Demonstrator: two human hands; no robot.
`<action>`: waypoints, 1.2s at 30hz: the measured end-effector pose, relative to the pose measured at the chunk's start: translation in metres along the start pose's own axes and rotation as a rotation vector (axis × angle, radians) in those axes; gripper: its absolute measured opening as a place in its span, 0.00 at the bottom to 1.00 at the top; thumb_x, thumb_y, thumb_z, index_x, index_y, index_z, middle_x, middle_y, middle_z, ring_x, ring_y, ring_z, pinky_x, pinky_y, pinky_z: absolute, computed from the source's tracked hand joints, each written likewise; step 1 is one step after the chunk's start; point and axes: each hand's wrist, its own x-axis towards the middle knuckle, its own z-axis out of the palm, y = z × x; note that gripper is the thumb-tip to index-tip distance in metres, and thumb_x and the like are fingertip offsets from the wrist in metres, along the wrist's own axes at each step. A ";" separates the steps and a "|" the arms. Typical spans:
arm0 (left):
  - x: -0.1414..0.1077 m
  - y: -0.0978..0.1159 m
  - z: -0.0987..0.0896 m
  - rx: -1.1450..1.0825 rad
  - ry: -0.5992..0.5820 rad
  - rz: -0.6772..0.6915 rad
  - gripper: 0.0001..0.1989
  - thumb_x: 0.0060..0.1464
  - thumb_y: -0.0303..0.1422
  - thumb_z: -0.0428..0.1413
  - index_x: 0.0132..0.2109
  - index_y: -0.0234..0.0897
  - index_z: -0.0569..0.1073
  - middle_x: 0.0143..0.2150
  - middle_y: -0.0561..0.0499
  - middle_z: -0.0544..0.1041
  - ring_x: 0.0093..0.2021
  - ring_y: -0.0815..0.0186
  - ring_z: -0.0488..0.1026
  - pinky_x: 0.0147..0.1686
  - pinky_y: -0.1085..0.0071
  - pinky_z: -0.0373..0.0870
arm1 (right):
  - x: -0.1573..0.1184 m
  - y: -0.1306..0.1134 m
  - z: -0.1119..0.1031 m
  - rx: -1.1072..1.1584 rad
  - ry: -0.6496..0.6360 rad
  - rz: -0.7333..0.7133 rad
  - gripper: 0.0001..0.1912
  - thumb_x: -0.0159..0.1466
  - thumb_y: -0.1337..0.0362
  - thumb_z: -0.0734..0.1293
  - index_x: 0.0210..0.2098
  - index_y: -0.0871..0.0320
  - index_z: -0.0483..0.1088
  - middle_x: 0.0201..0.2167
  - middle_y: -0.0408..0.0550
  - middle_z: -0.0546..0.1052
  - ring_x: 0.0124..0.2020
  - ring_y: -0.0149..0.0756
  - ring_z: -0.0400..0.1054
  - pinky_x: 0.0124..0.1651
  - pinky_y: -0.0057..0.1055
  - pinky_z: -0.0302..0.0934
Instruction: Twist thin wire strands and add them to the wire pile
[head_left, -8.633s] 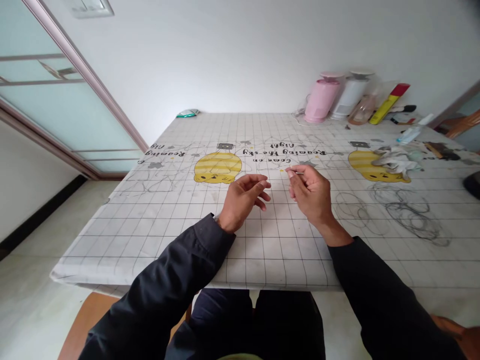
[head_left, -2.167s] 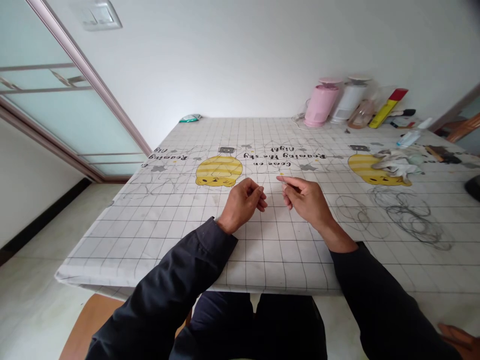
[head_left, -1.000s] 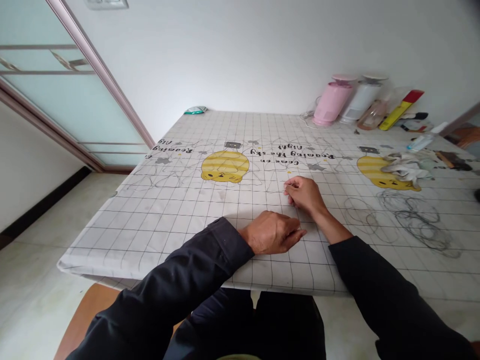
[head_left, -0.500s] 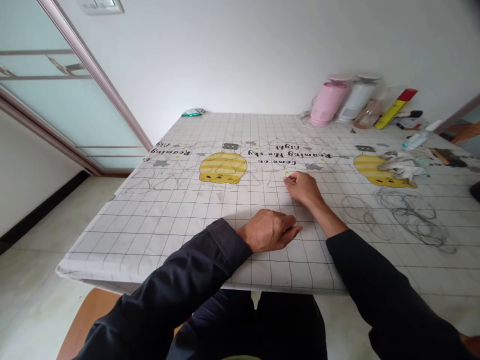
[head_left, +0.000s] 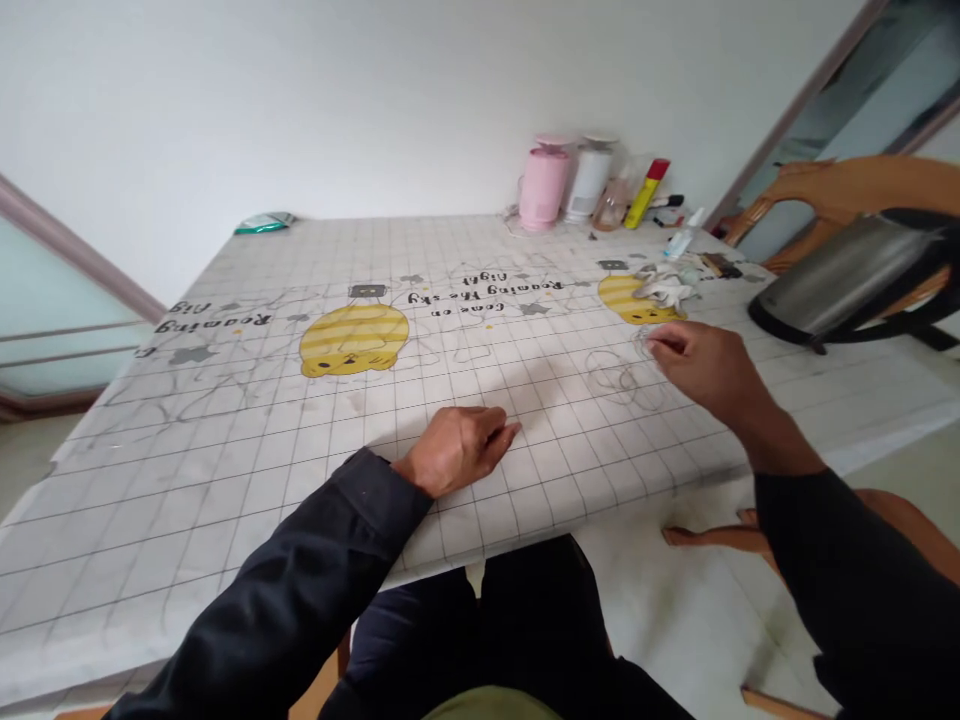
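My left hand (head_left: 466,450) rests on the grid-patterned tablecloth (head_left: 337,440) near the front edge, its fingers curled and closed. Anything between those fingers is too small to make out or hidden. Further right, my right hand (head_left: 709,370) is raised over the table with fingertips pinched together; I cannot make out what is in them. Just left of it lies a loose tangle of thin dark thread or wire (head_left: 619,380), partly hidden by the hand. A crumpled whitish cloth or tissue (head_left: 667,287) sits beyond the right hand.
A metal kettle (head_left: 855,275) stands at the right, before a wooden chair (head_left: 847,190). Along the wall are a pink cylinder (head_left: 544,188), a white cylinder (head_left: 590,183), a yellow-and-red box (head_left: 646,195) and a small clear bottle (head_left: 681,240). A green packet (head_left: 265,223) lies back left.
My right hand has moved right, away from my left hand, to beside the thread tangle. My left hand stays curled on the cloth. The view has turned right, bringing the kettle into sight.
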 end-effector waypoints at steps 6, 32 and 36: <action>0.001 0.001 -0.001 -0.010 -0.025 -0.049 0.22 0.76 0.41 0.51 0.30 0.40 0.62 0.25 0.56 0.65 0.24 0.69 0.58 0.28 0.68 0.51 | -0.009 0.035 0.007 -0.117 -0.236 -0.114 0.04 0.67 0.68 0.71 0.35 0.55 0.79 0.37 0.50 0.81 0.37 0.45 0.73 0.41 0.38 0.61; 0.004 0.004 -0.007 -0.041 0.036 -0.092 0.22 0.73 0.39 0.55 0.29 0.39 0.63 0.23 0.56 0.64 0.24 0.70 0.56 0.28 0.68 0.51 | -0.025 0.010 -0.035 0.370 0.061 0.264 0.04 0.67 0.65 0.70 0.36 0.53 0.70 0.32 0.50 0.80 0.32 0.40 0.72 0.38 0.38 0.65; 0.007 0.011 -0.008 -0.344 0.067 -0.260 0.22 0.73 0.46 0.57 0.34 0.36 0.73 0.27 0.54 0.72 0.25 0.71 0.65 0.27 0.72 0.60 | -0.013 -0.024 -0.020 0.994 -0.043 0.296 0.10 0.65 0.57 0.74 0.38 0.52 0.69 0.34 0.48 0.78 0.35 0.41 0.75 0.40 0.41 0.73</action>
